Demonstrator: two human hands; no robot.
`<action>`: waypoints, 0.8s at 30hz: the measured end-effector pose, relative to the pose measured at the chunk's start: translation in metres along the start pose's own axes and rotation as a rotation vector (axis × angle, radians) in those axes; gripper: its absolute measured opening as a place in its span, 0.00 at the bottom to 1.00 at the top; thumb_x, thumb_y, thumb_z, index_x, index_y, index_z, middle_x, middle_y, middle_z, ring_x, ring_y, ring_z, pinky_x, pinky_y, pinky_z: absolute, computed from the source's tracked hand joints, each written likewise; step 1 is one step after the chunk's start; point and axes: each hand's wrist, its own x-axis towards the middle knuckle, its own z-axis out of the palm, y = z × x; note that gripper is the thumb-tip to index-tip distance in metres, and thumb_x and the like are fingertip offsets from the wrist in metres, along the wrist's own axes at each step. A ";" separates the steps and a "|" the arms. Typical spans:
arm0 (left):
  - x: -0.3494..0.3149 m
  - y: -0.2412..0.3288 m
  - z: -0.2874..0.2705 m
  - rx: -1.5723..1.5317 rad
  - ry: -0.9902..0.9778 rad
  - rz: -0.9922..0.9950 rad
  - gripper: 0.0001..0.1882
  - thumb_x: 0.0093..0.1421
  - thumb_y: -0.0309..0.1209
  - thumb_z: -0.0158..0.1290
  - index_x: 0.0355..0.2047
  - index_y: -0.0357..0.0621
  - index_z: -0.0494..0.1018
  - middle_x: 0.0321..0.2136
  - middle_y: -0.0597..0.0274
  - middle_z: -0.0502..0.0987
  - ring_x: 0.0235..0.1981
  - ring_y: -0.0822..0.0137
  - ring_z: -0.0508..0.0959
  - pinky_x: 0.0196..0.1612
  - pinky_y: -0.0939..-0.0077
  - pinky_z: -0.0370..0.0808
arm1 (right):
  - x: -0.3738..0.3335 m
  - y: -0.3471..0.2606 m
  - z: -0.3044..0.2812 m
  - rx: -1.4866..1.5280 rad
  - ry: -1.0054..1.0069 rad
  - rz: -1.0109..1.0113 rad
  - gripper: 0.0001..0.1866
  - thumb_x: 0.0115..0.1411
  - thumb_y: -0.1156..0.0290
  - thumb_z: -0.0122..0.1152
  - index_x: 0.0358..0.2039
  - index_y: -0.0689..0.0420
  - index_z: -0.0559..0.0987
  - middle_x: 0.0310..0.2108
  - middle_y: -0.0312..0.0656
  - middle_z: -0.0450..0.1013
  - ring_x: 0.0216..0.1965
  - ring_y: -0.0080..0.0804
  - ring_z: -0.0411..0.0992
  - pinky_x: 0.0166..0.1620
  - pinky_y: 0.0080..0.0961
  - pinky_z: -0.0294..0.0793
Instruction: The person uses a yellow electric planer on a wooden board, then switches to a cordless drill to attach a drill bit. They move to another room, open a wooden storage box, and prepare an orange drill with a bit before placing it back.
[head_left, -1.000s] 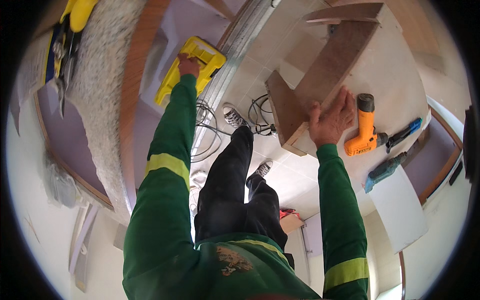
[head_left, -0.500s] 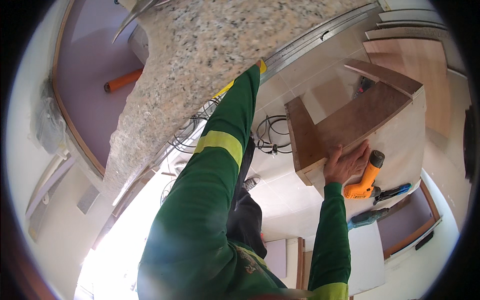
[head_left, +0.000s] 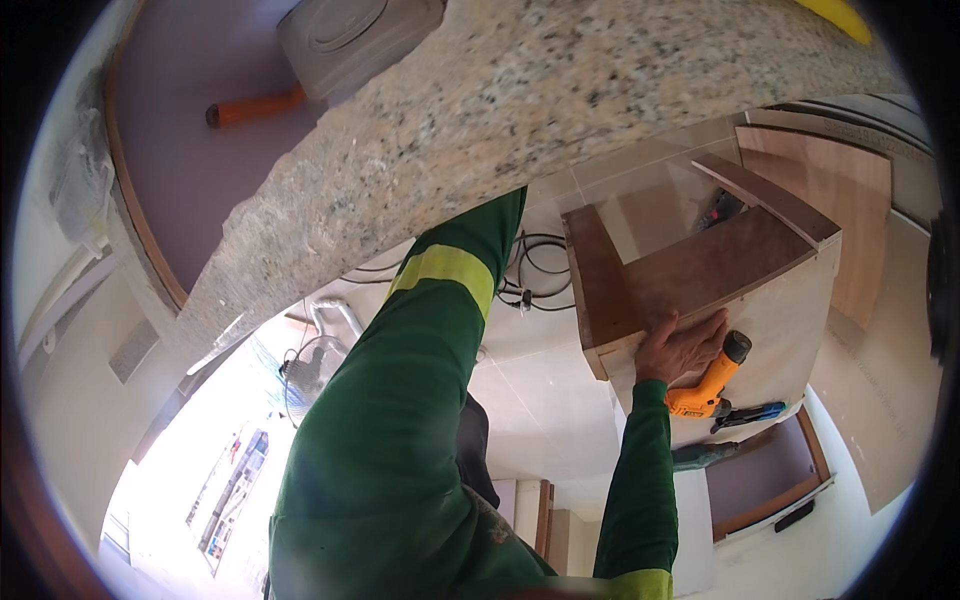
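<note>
My left arm [head_left: 395, 350], in a green sleeve with a yellow band, reaches forward beneath a speckled granite slab [head_left: 520, 100]. The slab hides my left hand, so its fingers do not show. My right hand [head_left: 682, 348] lies with fingers stretched out on the edge of a wooden cabinet [head_left: 725, 255], and holds nothing. Just right of that hand, on the cabinet's pale panel, lies an orange cordless drill [head_left: 708, 390]. Beside the drill is a black and blue hand tool [head_left: 750, 415]. A teal power tool [head_left: 705, 456] sits nearer to me.
Black cable [head_left: 540, 270] lies coiled on the tiled floor. Wooden panels [head_left: 820, 200] lean at the far right. An orange cylinder [head_left: 255, 107] and a grey plastic box [head_left: 345, 40] lie beyond the slab's rough edge. Something yellow [head_left: 838, 15] shows at the top right.
The view has shifted, and the slab now spans more of it. My left hand and the metal rail beside it have gone out of sight. My right hand stays on the cabinet.
</note>
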 end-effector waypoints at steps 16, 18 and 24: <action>-0.001 0.002 -0.005 0.154 -0.065 0.080 0.18 0.69 0.42 0.52 0.47 0.48 0.87 0.52 0.50 0.85 0.54 0.45 0.84 0.51 0.42 0.78 | -0.002 0.000 -0.001 0.009 -0.001 -0.012 0.50 0.68 0.40 0.51 0.79 0.61 0.51 0.75 0.62 0.52 0.74 0.62 0.51 0.70 0.63 0.51; 0.002 -0.001 -0.006 0.236 -0.082 0.112 0.18 0.69 0.42 0.52 0.47 0.48 0.87 0.52 0.50 0.85 0.54 0.45 0.84 0.51 0.42 0.78 | -0.003 0.000 -0.002 -0.005 -0.008 -0.006 0.51 0.67 0.41 0.51 0.79 0.61 0.51 0.75 0.62 0.52 0.74 0.62 0.51 0.71 0.63 0.50; 0.008 0.000 -0.029 0.537 -0.137 0.246 0.18 0.69 0.41 0.52 0.47 0.48 0.87 0.51 0.51 0.86 0.53 0.46 0.85 0.49 0.41 0.78 | -0.001 -0.001 -0.002 0.031 -0.009 -0.001 0.50 0.66 0.43 0.54 0.79 0.60 0.51 0.75 0.61 0.51 0.75 0.60 0.50 0.72 0.62 0.47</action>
